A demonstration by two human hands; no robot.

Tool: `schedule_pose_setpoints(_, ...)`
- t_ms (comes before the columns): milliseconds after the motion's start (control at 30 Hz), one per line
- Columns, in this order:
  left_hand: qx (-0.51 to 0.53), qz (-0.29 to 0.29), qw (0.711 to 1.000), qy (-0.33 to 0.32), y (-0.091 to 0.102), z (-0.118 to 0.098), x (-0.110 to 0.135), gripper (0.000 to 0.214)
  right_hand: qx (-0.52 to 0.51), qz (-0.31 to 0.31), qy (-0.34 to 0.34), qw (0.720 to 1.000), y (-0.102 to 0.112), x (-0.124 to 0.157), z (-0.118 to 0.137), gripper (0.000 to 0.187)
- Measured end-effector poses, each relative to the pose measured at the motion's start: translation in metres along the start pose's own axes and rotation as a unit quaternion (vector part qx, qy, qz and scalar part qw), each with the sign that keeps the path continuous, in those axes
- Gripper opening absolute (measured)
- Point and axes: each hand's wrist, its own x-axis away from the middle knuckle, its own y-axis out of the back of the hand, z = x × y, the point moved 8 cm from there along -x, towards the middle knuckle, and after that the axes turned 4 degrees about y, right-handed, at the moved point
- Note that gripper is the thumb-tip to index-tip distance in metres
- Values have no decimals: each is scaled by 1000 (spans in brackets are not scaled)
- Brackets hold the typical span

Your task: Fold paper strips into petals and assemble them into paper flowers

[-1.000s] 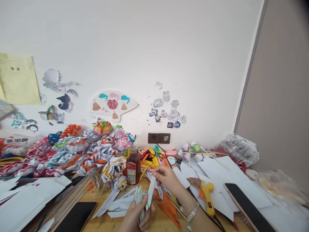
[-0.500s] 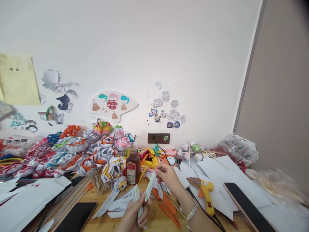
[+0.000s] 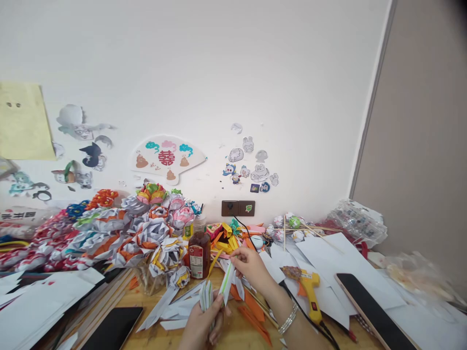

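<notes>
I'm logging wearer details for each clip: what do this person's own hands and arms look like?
Both the left hand and right hand are ungloved. A silvery bracelet, seemingly multi-stranded, circles the right wrist. No sleeve shows on either arm; nails are too small to judge.

There were one left hand (image 3: 204,321), one right hand (image 3: 251,267), two phones (image 3: 114,326), one glue gun (image 3: 311,288), one labelled bottle (image 3: 199,252) and one fan-shaped cutout (image 3: 151,165); the heaped paper flowers (image 3: 153,232) overlapped too much to count.
</notes>
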Motion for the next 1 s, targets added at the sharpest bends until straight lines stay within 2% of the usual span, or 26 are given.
schedule_pose_setpoints(133,-6,-20,1000,-4,6,1,-3,66,28,0,8,1000,1,2,6,12)
schedule_pose_setpoints(233,-8,-26,1000,-10,10,1,-5,66,50,-18,16,998,9,1,11,17)
schedule_pose_setpoints(367,1,-43,999,-23,17,1,-8,65,114,-97,39,988,42,-1,19,26)
schedule_pose_setpoints(467,23,-70,996,-44,23,-4,-6,63,190,-169,74,964,72,0,33,30)
schedule_pose_setpoints(567,48,-88,993,-55,25,-11,-1,59,268,-171,101,943,78,2,44,31)
schedule_pose_setpoints(667,73,-98,991,-61,27,-18,2,55,327,-87,107,935,49,4,43,30)
schedule_pose_setpoints(733,90,-100,989,-69,29,-25,3,53,360,8,108,927,13,10,36,28)
schedule_pose_setpoints(833,108,-96,986,-77,31,-32,1,51,413,150,102,892,-39,25,19,25)
schedule_pose_setpoints(900,117,-95,985,-80,33,-34,0,51,447,195,90,868,-59,34,10,24)
schedule_pose_setpoints(1000,122,-101,984,-83,35,-35,0,51,482,208,74,848,-65,37,4,20)
